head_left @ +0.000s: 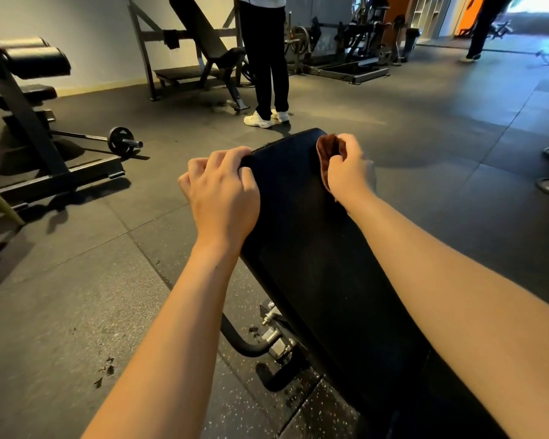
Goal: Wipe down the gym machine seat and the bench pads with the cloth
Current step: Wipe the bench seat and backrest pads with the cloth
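Your left hand (pixel 222 188) has its fingers curled over the left edge of the long black padded bench pad (pixel 314 248), near its far end, gripping it. The pad runs between your forearms. At its far right corner, your right hand (pixel 349 166) pinches a bunched brown terry cloth (pixel 325 153) against the pad's edge.

The cloth looks soft, light and limp, so it will likely fold over itself. Take it flat under your palm rather than in a pinch if you want broad strokes. The pad's cover looks smooth and possibly slick, firm underneath, and the bench seems heavy enough not to shift. Your left-hand grip on the edge should steady you all the same.

Far to the left of your left hand stands a black steel-framed machine (pixel 29 122), with a plated barbell (pixel 121 141) on the floor beside it. Below your left forearm, dark wet spots (pixel 107 370) mark the rubber floor and could be slippery. A metal adjusting bracket (pixel 274 340) sits under the pad. Just beyond both hands a standing person (pixel 268 58) is close to the bench's far end, so watch your reach there.
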Tool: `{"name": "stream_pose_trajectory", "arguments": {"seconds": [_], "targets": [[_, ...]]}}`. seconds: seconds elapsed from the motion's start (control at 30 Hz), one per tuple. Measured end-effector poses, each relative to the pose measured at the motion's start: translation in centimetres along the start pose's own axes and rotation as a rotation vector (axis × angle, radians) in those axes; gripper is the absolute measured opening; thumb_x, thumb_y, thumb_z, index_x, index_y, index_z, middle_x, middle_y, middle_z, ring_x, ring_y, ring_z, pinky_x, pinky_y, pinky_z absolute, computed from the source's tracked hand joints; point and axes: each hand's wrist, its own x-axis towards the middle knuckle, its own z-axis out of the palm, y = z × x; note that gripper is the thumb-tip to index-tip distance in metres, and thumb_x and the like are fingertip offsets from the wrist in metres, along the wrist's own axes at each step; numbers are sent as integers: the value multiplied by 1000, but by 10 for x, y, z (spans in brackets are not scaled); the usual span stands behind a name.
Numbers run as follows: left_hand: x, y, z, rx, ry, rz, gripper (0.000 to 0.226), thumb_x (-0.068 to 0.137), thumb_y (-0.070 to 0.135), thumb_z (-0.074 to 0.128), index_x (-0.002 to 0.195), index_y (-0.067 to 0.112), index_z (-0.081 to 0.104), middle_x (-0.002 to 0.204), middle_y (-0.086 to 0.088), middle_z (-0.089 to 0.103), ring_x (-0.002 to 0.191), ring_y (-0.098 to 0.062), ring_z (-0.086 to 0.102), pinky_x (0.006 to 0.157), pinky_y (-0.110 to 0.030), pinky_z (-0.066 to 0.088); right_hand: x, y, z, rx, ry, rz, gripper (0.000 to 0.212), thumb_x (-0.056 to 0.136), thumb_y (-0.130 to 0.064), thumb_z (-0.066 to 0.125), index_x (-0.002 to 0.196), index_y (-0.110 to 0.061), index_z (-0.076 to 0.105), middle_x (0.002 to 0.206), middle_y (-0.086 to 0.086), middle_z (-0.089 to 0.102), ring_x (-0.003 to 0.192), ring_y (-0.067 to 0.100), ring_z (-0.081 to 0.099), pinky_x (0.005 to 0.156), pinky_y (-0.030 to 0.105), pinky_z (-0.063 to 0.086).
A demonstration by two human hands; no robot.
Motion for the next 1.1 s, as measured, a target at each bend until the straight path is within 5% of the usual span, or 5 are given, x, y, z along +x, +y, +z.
{"name": "stream_pose_trajectory", "arguments": {"seconds": [0.37,0.5,0.73,1.0,1.1], "targets": [[-15,-5,-10,80,-80,48,45,97,23,43,141,30,50,146,6,49,134,-22,34,104,-41,21,-100,-31,33,60,-87,-604,44,98,-11,48,140,-21,53,148,3,50,145,21,33,111,44,40],[-18,9,-7,237,-86,25,46,99,28,42,145,30,46,154,0,41,142,-27,26,112,-51,15,-60,-18,19,-51,-141,-457,49,100,-15,40,147,-30,42,160,3,33,150,22,21,112,47,36],[-28,41,21,411,-187,90,47,96,31,43,143,38,44,166,-10,18,152,-39,4,115,-64,-10,-25,22,-7,-61,-61,-90,47,106,-19,33,151,-30,34,159,5,32,143,29,35,109,44,39],[-26,22,10,427,-144,199,43,99,41,43,140,37,51,162,-4,32,148,-30,20,112,-53,8,-27,44,-13,-22,32,98,44,104,-18,33,147,-27,42,150,6,42,134,31,45,106,49,45],[-23,13,5,421,-142,213,46,98,47,42,142,37,49,161,1,34,147,-26,21,108,-46,5,-41,32,-7,-95,9,-30,46,103,-20,37,148,-29,41,160,5,31,145,28,32,112,48,38]]}}
